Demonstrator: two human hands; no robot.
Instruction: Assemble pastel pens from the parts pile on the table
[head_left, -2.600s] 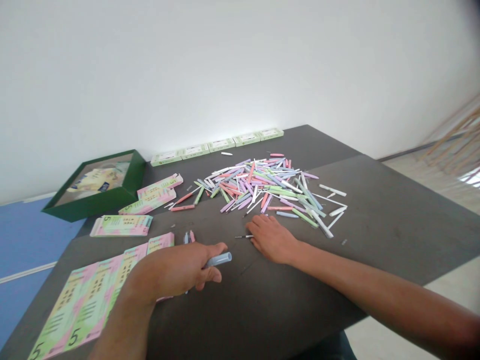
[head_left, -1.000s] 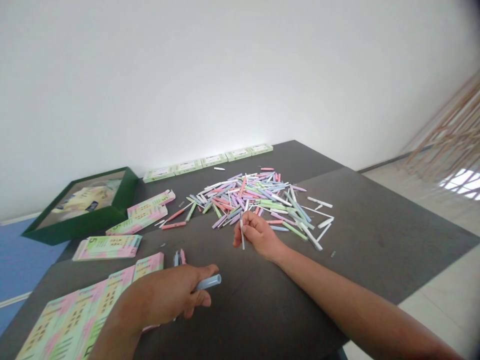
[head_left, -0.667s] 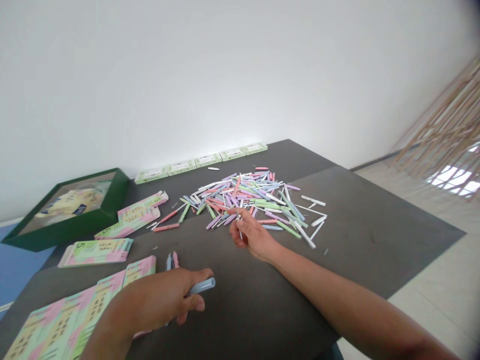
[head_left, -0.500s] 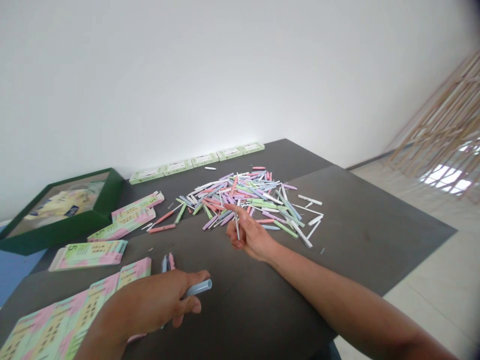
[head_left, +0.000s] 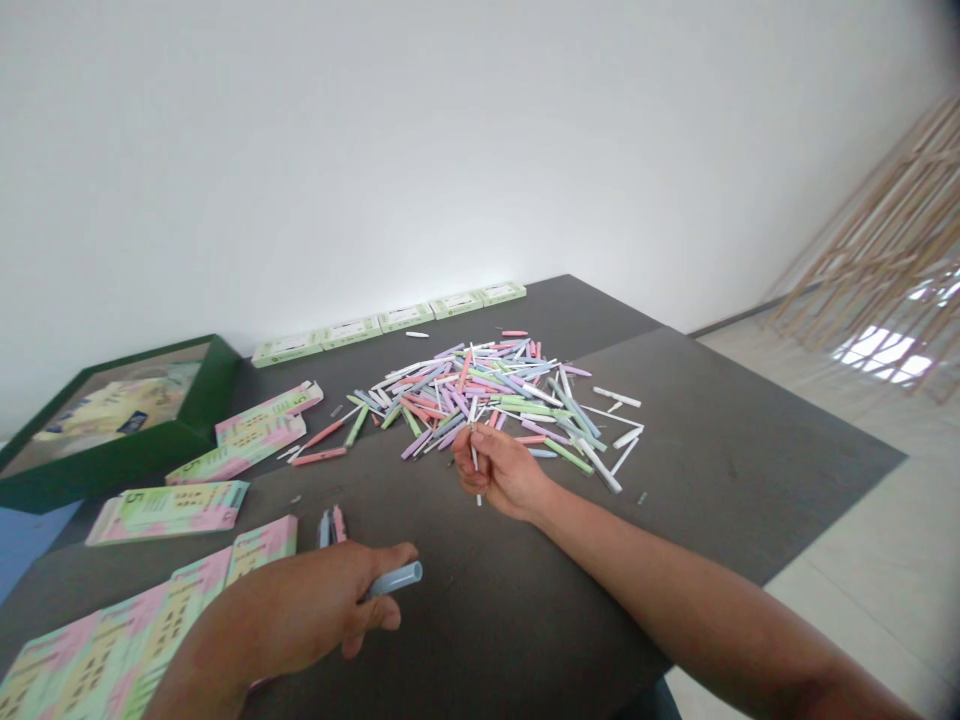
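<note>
My left hand [head_left: 330, 605] is closed around a light blue pen barrel [head_left: 400, 577], its open end pointing right. Between thumb and fingers of my right hand [head_left: 506, 472] is a thin white pen refill [head_left: 474, 456], held nearly upright, with its lower end showing below the fingers. That hand is at the near edge of a loose pile of pen parts [head_left: 517, 385] in white, green, purple, pink and blue. Just behind my left hand lie a blue pen [head_left: 325, 530] and a pink pen [head_left: 340, 524], both partly hidden by it.
Pastel printed cartons [head_left: 112, 640] lie at the near left, and another carton [head_left: 172, 508] lies beyond them. A green box [head_left: 210, 400] with plastic packets stands at the far left. Several flat green-and-white boxes [head_left: 352, 330] line the wall. Wooden rods [head_left: 877, 260] lean at the right.
My right index finger, stretched out before, has curled in to pinch the refill. The refill's lower end is lower now. My left hand keeps its hold on the barrel. The view has shifted slightly.
</note>
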